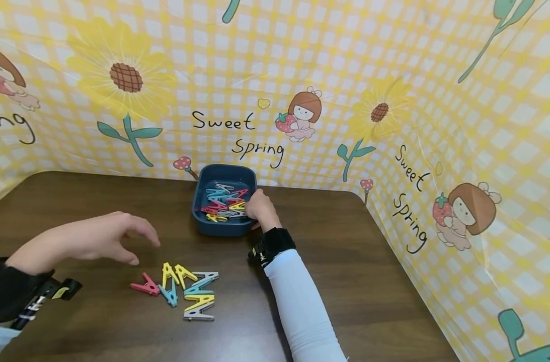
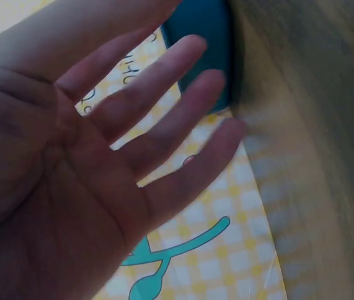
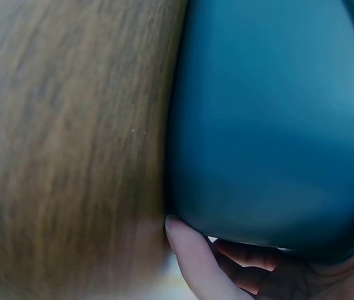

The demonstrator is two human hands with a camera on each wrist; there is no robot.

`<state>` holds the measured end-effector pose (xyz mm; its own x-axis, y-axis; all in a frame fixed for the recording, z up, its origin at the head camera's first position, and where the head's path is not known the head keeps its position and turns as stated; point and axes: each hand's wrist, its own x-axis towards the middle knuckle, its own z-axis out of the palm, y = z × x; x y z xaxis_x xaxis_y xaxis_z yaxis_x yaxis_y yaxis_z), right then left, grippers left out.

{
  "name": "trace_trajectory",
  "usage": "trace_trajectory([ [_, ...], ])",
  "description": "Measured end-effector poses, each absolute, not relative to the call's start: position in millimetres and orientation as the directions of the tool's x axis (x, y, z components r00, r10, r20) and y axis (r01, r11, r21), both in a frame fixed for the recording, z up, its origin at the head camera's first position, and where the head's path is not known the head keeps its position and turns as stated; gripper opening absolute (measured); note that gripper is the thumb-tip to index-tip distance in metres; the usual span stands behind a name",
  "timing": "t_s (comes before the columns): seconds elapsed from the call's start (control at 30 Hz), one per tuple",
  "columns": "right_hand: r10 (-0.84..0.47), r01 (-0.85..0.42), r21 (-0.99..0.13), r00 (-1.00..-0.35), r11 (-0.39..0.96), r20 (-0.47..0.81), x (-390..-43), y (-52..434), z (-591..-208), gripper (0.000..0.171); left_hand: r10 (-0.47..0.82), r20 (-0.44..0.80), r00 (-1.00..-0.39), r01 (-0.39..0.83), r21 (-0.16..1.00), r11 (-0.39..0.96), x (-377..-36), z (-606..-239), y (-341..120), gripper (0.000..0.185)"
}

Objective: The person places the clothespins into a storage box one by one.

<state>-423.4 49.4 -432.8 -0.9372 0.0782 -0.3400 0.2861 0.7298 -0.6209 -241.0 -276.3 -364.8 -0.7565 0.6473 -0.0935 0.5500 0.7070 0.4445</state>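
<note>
A dark blue plastic bin [image 1: 225,230] stands at the back of the table, against the printed cloth. Inside it lies a pile of clothespins [image 1: 218,197] in red, blue, yellow and grey. My right hand [image 1: 262,208] holds the bin at its right side; in the right wrist view the thumb [image 3: 196,256] lies along the bin's lower outer wall. My left hand [image 1: 104,236] hovers over the table with loosely bent fingers and holds nothing. Nearest to it are a red clothespin [image 1: 146,286] and a yellow clothespin [image 1: 168,274], part of a joined-up zigzag of several clothespins.
The brown wooden table [image 1: 365,301] lies under everything. A yellow checked cloth [image 1: 166,100] with flowers and lettering rises behind the table and along its right side. The zigzag's right part goes down through a blue clothespin [image 1: 199,288] to a grey one at the front.
</note>
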Motion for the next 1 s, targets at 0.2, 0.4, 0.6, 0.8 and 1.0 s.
trace_trajectory([
  [0.2,0.087,0.293,-0.612,-0.935,0.735,-0.343,-434,52,-438,0.066,0.625,-0.229,-0.747,0.476,0.472,0.742,-237,-370,-265,0.041],
  [0.4,0.075,0.288,-0.619,-0.935,0.73,-0.347,-421,50,-426,0.065,0.594,-0.295,-0.749,0.422,0.478,0.77,-235,-379,-256,0.037],
  [0.6,0.079,0.271,-0.61,-0.943,0.745,-0.322,-406,48,-418,0.063,0.597,-0.301,-0.744,0.42,0.484,0.768,-235,-386,-250,0.031],
  [0.8,0.056,0.245,-0.632,-0.951,0.736,-0.303,-394,49,-409,0.063,0.615,-0.285,-0.736,0.424,0.515,0.745,-235,-390,-249,0.026],
  [1.0,0.048,0.241,-0.648,-0.952,0.722,-0.301,-393,50,-410,0.063,0.635,-0.261,-0.727,0.423,0.559,0.713,-235,-394,-247,0.022],
])
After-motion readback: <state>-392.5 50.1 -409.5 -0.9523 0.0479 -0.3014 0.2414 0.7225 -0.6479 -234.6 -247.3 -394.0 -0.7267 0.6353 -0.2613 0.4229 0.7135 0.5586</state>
